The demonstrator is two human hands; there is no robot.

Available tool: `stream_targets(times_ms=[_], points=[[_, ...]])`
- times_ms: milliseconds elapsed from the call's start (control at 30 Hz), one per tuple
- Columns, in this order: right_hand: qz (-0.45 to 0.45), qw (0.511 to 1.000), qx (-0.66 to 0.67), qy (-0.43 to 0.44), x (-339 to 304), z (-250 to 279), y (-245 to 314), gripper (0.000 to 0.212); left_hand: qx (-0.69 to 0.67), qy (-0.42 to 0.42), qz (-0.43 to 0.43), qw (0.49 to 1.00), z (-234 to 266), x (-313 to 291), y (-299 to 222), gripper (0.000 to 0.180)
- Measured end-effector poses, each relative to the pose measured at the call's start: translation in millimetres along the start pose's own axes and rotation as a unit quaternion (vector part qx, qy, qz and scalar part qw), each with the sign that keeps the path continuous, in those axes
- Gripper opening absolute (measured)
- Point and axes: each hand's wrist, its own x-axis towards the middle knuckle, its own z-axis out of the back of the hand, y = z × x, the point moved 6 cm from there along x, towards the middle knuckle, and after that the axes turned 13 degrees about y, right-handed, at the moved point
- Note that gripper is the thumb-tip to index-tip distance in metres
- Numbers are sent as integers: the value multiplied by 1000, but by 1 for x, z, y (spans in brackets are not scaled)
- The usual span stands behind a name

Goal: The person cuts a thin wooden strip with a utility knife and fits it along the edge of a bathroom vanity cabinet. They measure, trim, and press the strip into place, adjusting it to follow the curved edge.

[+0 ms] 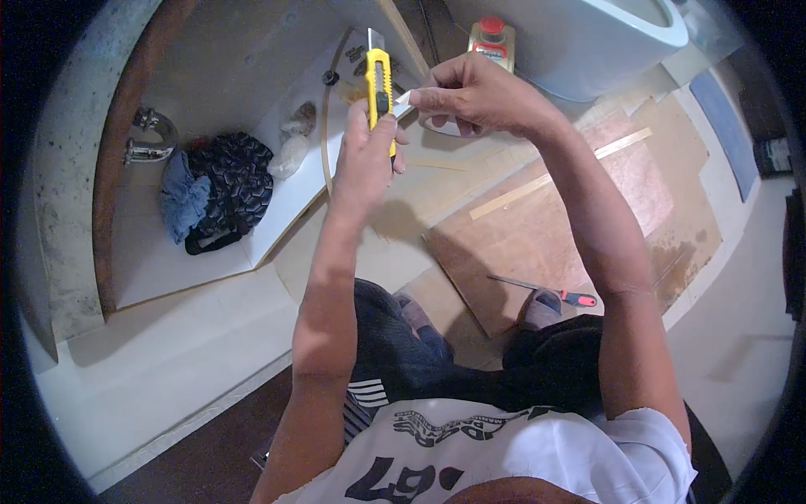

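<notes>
My left hand [363, 160] grips a yellow utility knife [379, 80] upright, its blade sticking out at the top. My right hand [474, 92] pinches a small pale strip [404, 104] between thumb and fingers, right beside the knife's body. Both hands are raised above the floor in front of an open cabinet. A thin curved strip of edging [326, 143] hangs by the cabinet's edge, behind my left hand.
The open cabinet [159, 269] holds a chrome pipe trap [151, 139], a dark patterned cloth [231, 189] and a blue rag [183, 202]. Plywood sheets [554, 235] lie on the floor with a red-handled screwdriver [550, 291]. A red-capped container [491, 38] and a white basin [604, 42] stand beyond.
</notes>
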Motion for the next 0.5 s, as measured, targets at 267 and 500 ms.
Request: stream_targets(times_ms=[267,500], points=[[-8,1000,-26,-13,9,-14,-5,39,238,-63,-22,969,-1,0,3,30],[-20,997,-51,-52,11,-13,-11,43,364,-47,-81,927,-16,-7,-11,41]])
